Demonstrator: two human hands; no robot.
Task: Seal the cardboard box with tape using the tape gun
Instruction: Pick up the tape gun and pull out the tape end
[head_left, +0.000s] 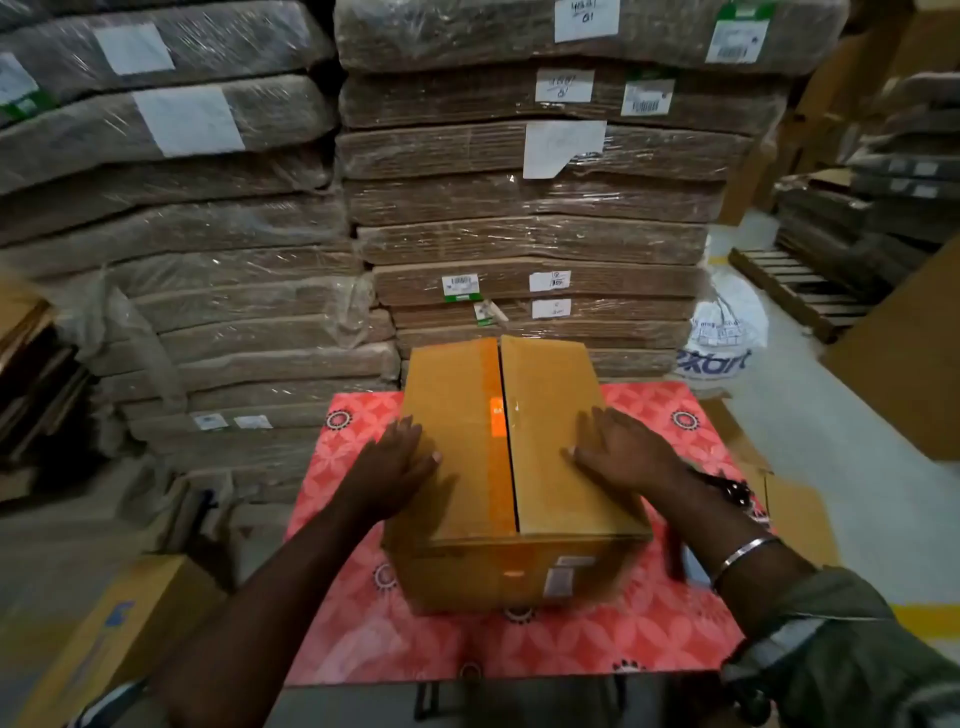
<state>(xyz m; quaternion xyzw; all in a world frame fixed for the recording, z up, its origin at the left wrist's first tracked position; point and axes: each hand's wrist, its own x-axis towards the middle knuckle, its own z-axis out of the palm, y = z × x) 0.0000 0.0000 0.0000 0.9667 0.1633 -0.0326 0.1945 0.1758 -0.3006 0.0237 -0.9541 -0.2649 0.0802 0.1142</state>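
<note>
A brown cardboard box (545, 395) stands on a small table with a red patterned top (649, 639). Its two top flaps are folded down and meet along a dark middle seam. A strip of orange tape (491, 374) lies on the left flap beside the seam. My left hand (397, 457) rests flat on the left flap, fingers spread. My right hand (621, 449) lies flat on the right flap. A dark object (735, 491) on the table behind my right wrist is mostly hidden; I cannot tell whether it is the tape gun.
Tall stacks of plastic-wrapped flat cardboard (530, 234) rise right behind the table and to the left. A wooden pallet (795, 291) and a white bag (724, 332) lie on the floor at the right. A cardboard carton (119, 639) stands at the lower left.
</note>
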